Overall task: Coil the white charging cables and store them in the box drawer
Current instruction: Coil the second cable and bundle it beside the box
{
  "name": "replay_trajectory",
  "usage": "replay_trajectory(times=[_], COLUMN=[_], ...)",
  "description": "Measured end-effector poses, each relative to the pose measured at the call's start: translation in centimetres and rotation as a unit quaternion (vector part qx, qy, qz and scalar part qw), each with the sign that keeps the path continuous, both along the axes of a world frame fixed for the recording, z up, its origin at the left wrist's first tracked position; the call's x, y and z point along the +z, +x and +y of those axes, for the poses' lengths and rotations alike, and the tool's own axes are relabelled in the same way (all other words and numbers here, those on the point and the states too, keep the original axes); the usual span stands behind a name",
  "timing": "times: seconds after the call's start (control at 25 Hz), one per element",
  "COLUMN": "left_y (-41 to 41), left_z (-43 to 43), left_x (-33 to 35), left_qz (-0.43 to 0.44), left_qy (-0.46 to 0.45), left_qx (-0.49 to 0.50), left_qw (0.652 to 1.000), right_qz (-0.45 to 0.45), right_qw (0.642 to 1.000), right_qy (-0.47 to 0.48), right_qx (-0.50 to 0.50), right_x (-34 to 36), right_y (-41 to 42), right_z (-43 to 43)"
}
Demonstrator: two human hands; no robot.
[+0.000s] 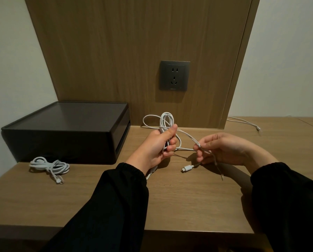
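My left hand (157, 144) grips a bundle of white charging cable loops (166, 119) that stick up above its fist over the wooden desk. A strand runs from the bundle to my right hand (217, 148), which pinches it between thumb and fingers. The cable's white plug (186, 168) hangs just below my right hand, close to the desk. A second white cable (49, 165) lies coiled on the desk at the left, in front of the dark box (64, 131). The box's drawer looks closed.
The wooden desk (170, 200) runs to a front edge near my sleeves. A grey wall socket (174, 75) sits on the wood panel behind. A thin white wire (246, 122) lies on the desk at the back right.
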State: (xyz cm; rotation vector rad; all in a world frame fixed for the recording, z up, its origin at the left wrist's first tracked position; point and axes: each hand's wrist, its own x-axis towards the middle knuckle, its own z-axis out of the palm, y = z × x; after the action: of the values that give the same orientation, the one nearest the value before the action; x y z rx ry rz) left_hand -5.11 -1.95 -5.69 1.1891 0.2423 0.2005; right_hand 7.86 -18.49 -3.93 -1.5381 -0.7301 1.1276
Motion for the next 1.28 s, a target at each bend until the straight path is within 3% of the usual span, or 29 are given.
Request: replay_trajectory(times=[0.12,0.28,0.68,1.04,1.28], left_y=[0.0,0.1,0.6,0.7,0.9], left_z=[-0.2,-0.3,-0.6,-0.9,-1.2], left_x=[0.0,-0.1,-0.6,-0.6,-0.3], left_qz=[0.002,0.007,0.017,0.049,-0.015], left_qy=[0.017,0.042,0.114,0.155,0.225], left_qx=[-0.011,-0.005,0.105,0.075,0.185], left_qw=[1.000,0.999,0.988,0.984,0.957], right_qz=[0.021,-0.034,-0.292,-0.301,-0.383], right_qw=[0.998,0.992,0.933,0.936,0.894], right_qy=[0.011,0.013,-0.055,-0.011,0.008], right_qx=[-0.050,-0.121,-0.205,-0.184,-0.233], right_x=[-0.1,-0.3,0.1,0.0,-0.4], right_y=[0.2,0.5,-1.5,-2.2,-3.0], right_z=[0.2,0.2,1.0,1.2,2.9])
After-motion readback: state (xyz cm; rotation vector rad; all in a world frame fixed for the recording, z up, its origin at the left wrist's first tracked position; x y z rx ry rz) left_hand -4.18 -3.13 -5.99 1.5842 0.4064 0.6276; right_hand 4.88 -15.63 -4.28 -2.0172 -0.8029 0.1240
